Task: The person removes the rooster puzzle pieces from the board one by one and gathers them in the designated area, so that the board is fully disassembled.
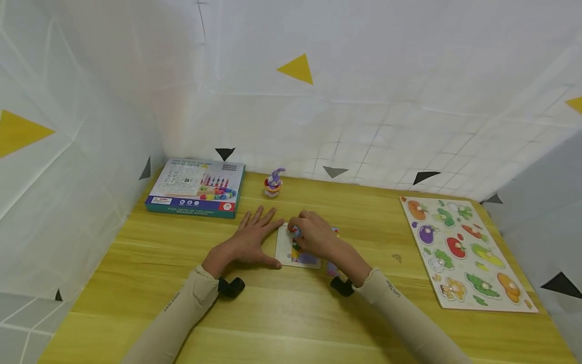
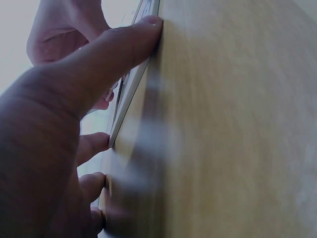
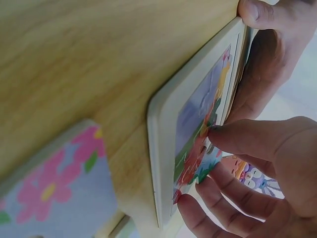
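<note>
A small jigsaw board (image 1: 281, 248) with a pale raised frame lies flat on the table between the hands. My left hand (image 1: 251, 239) rests palm down at its left side, fingers spread, with thumb and index finger touching the frame's edge. Over the board, my right hand (image 1: 316, 234) pinches a colourful puzzle piece (image 3: 207, 161) between thumb and fingertips, low against the picture; the fingers partly cover it. Joined or laid pieces fill part of the frame. A loose piece with pink flowers (image 3: 59, 181) lies on the table just right of the board, partly under the right wrist in the head view.
A boxed bead set (image 1: 193, 189) lies at the back left. Beside it stands a purple rabbit figure (image 1: 273, 184). A vegetable peg-puzzle board (image 1: 500, 303) lies at the right on the wooden table (image 1: 291, 323). White cloth walls (image 1: 386, 76) enclose the back and sides.
</note>
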Demonstrator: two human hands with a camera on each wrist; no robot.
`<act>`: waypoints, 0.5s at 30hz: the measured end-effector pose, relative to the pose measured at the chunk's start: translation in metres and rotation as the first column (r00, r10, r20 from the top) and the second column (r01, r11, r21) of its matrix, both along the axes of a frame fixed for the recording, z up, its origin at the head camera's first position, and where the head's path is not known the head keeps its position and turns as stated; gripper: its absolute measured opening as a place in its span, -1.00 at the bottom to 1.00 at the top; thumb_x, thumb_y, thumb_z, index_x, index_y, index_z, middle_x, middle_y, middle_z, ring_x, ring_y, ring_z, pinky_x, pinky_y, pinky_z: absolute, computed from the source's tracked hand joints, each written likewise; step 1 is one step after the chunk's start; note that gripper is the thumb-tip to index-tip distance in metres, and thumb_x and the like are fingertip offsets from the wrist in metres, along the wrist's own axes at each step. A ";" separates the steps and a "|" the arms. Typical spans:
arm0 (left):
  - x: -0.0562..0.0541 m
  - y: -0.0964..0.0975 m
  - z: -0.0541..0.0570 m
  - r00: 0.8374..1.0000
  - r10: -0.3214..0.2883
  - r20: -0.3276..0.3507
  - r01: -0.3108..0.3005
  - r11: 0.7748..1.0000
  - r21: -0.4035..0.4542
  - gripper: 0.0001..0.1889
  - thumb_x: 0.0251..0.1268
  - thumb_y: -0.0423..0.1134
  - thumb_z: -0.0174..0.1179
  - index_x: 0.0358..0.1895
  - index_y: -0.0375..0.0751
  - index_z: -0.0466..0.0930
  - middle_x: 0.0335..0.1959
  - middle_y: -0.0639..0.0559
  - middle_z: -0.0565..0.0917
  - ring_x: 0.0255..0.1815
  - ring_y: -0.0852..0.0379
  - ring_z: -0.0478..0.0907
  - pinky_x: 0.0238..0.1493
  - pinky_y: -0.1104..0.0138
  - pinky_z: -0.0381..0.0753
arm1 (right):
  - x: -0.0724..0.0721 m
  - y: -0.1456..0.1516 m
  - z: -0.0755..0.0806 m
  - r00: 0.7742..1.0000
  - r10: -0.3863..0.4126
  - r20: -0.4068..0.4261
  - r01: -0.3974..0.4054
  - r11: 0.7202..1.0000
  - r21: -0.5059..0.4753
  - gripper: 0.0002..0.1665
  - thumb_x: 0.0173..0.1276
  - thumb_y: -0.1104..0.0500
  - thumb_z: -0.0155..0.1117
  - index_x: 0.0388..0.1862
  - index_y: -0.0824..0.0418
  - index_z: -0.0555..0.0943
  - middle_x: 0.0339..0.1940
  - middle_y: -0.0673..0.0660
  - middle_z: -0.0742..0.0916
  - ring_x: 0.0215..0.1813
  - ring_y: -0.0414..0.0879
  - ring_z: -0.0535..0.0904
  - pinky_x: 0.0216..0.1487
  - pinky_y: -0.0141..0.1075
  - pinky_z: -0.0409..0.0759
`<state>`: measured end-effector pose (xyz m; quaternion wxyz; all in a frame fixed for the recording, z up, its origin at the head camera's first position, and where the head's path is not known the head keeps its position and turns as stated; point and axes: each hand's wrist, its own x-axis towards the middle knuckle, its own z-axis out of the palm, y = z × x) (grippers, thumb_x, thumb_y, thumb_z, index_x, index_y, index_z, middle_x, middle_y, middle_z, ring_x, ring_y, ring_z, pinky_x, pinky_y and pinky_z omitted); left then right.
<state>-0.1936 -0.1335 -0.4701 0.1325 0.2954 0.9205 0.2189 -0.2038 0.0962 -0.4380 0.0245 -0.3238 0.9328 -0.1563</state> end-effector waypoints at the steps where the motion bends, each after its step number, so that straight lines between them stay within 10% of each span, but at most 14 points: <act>1: 0.000 0.000 0.000 1.000 0.001 0.002 -0.001 1.000 -0.002 0.18 -0.04 0.49 0.32 0.64 0.14 -0.02 0.65 -0.02 -0.25 0.61 -0.17 -0.50 0.50 -0.13 -0.49 | 0.000 0.000 0.000 1.000 -0.001 -0.005 0.001 1.000 -0.003 -0.74 0.24 0.31 0.42 -0.09 0.13 0.71 -0.15 0.11 0.65 -0.23 -0.05 0.48 -0.24 -0.23 0.54; 15: 0.001 0.001 0.003 1.000 0.001 0.011 -0.001 1.000 0.004 0.17 -0.03 0.45 0.35 0.63 0.12 -0.01 0.65 -0.05 -0.25 0.60 -0.19 -0.49 0.49 -0.14 -0.50 | 0.002 0.004 0.000 0.998 0.023 -0.058 -0.027 0.998 -0.065 -0.75 0.22 0.28 0.48 -0.11 0.17 0.73 -0.16 0.13 0.67 -0.18 -0.02 0.54 -0.20 -0.19 0.60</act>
